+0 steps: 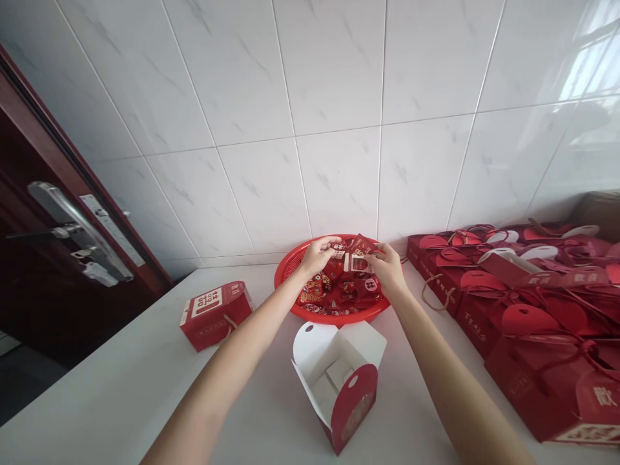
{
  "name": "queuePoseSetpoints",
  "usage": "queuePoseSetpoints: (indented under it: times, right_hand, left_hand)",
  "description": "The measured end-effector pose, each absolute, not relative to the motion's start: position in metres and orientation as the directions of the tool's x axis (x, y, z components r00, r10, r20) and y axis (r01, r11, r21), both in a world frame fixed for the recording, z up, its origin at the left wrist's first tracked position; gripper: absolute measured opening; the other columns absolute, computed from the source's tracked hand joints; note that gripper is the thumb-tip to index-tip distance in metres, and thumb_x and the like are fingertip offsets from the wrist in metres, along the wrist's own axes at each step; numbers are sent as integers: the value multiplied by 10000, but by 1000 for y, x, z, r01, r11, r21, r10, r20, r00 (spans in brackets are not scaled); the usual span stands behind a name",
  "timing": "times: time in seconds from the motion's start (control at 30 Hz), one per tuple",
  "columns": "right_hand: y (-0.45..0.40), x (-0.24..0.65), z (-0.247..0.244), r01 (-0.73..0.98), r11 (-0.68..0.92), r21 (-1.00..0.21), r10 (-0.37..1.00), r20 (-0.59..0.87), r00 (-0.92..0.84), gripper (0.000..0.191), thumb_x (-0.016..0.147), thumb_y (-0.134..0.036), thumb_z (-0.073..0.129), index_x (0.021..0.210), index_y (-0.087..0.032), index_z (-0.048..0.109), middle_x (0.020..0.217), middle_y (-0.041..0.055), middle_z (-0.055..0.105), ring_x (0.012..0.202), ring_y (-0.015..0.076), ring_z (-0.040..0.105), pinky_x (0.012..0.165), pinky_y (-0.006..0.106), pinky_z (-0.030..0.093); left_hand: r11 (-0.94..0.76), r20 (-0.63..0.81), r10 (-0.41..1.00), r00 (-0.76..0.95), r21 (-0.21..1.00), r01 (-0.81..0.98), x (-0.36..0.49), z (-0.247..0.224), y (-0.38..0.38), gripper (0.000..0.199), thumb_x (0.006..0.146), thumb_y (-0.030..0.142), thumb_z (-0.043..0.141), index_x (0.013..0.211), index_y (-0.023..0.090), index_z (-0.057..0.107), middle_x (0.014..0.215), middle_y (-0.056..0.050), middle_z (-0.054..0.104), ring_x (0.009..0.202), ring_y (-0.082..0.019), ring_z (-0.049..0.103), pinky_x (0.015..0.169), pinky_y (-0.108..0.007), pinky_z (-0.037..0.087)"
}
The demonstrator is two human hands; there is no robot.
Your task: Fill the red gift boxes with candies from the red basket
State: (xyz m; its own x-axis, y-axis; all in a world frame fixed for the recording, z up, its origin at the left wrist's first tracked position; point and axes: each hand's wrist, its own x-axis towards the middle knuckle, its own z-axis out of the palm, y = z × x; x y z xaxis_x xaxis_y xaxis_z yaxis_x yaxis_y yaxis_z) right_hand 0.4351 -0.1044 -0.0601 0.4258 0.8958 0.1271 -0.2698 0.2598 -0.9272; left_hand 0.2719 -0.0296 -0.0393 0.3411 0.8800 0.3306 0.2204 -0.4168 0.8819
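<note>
Our right hand (385, 265) pinches one flat red-and-white packet (358, 263) over one red plastic basket (334, 318); our left hand (317, 257) is half-curled, its hold unclear. One red card box (356, 403) stands open, near, unfilled; one closed box (213, 313) sits left; overlapping boxes (533, 381) right defy counting.

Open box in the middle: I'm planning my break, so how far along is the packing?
Done: the box at left looks closed, as do most boxes at right. In hand: left hand and right hand hold packets over the red basket. To go: the open box shows no packets inside, flaps up.
</note>
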Motion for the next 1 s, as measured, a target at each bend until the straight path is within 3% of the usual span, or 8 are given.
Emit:
queuePoseSetpoints:
  times: [0.17,0.33,0.4,0.57,0.67,0.77,0.87,1.0]
  right_hand:
    - [-104,436,-60,-270,250,-930,899,119,422,291,581,-211,670,861,-221,590,631,-43,672,528,156,602,487,270,478]
    - [-106,436,-60,-260,229,-938,909,111,401,299,584,-211,672,871,-228,590,634,-43,665,529,161,598,504,284,483]
    - [-107,437,-59,-253,233,-939,917,126,377,289,584,-213,668,863,-227,596,643,-38,669,542,165,603,521,292,491]
    - [-110,436,-57,-241,249,-938,937,170,306,257,573,-222,662,821,-226,597,663,-19,688,590,181,633,567,307,510]
    - [-111,435,-55,-221,220,-950,938,144,317,231,579,-253,690,790,-223,600,674,-10,688,594,178,633,559,303,505]
    - [-111,435,-55,-225,244,-943,925,156,346,234,579,-299,730,759,-216,606,665,-8,681,592,165,619,565,297,502]
    - [-111,437,-56,-263,315,-912,891,189,412,250,568,-315,748,735,-217,591,668,-14,680,615,163,619,592,293,506]
    - [-111,439,-56,-318,353,-880,876,192,442,287,553,-317,777,678,-217,539,649,-38,640,588,134,574,558,263,473]
  left_hand:
    - [-474,418,881,224,770,427,267,-45,-24,331,775,49,566,1022,176,746,1151,-77,751,1099,-242,680,1016,-389,507]
    - [-419,457,884,97,685,597,265,-43,-28,275,846,187,599,1074,175,752,1236,-114,696,1225,-281,608,1086,-411,440]
    - [-463,443,880,170,721,515,266,-41,-32,262,884,273,566,1034,172,756,1199,-103,707,1192,-264,622,1059,-382,452]
    - [-571,315,752,579,750,333,270,-40,-42,341,868,470,574,876,167,729,925,-59,746,944,-255,668,856,-344,499]
    - [-592,297,734,611,721,361,271,-41,-44,380,852,521,565,749,169,666,803,-44,706,826,-246,648,784,-344,483]
    - [-551,276,768,578,744,377,270,-42,-41,304,861,426,526,777,173,672,887,-62,726,918,-253,653,844,-346,480]
    - [-473,119,773,623,762,443,269,-47,-36,242,833,282,475,817,181,694,881,-57,741,880,-228,673,797,-314,495]
    - [-520,-99,746,658,530,670,265,-59,-32,240,676,234,664,905,230,733,873,-24,747,800,-217,674,703,-271,477]
